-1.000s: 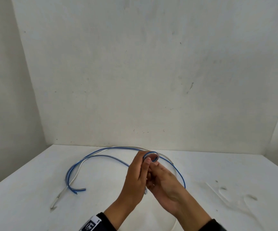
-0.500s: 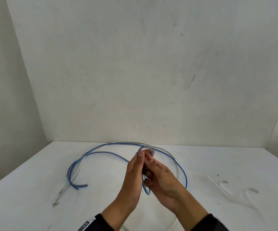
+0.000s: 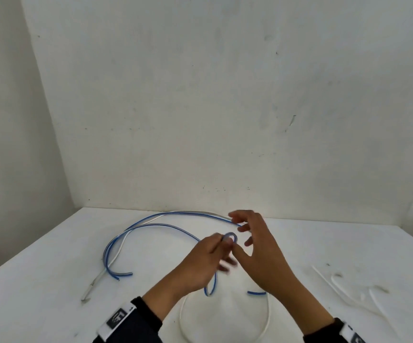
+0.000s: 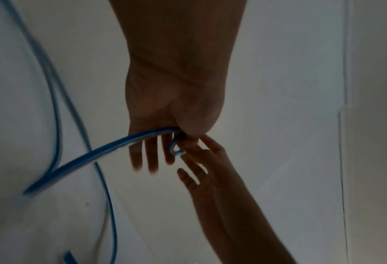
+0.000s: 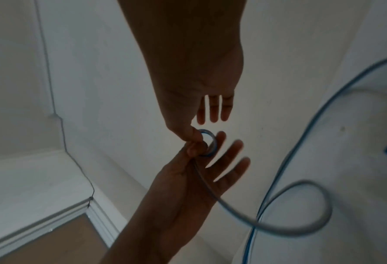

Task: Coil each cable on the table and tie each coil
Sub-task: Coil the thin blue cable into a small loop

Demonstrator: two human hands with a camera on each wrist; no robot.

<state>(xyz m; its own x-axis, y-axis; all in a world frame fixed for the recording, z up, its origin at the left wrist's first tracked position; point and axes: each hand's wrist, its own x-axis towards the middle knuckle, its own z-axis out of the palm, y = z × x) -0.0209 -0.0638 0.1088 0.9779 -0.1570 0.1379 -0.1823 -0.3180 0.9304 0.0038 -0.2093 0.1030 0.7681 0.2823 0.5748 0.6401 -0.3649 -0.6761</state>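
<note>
My left hand (image 3: pixel 204 258) pinching a small loop of blue cable (image 3: pixel 230 236) above the white surface (image 3: pixel 52 280), my right hand (image 3: pixel 255 246) touching the loop, fingers spread, white cable (image 3: pixel 183 315) lying below.

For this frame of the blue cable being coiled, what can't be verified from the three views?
- Head view: the left hand covers where the blue cable leaves the small loop; turn count unclear.
- Head view: the white cable runs off the bottom edge.
- Right wrist view: the right hand is backlit, and its thumb's contact with the loop is unclear.
</note>
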